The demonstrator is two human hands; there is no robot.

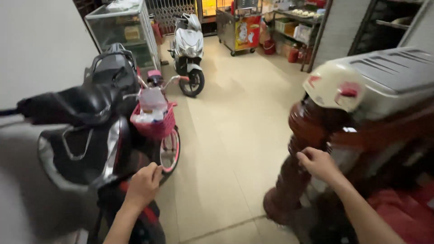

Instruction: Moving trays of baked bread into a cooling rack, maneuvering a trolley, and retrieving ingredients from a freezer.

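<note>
A small pink bicycle (163, 135) with a stuffed pink basket (153, 122) stands just beside the near scooter. Farther back, a white scooter (189, 49) is parked on the beige tiled floor (230, 135) near a glass display cabinet (124, 27), a steel food cart (238, 29) and stocked metal shelves (296, 27).

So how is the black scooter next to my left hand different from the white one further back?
The black scooter is close, by the left wall, with the left hand on its rear; the white scooter stands apart across the floor, untouched. The black one is seen from behind; the white one shows its front and front wheel. Both are parked on the tiled floor.
</note>
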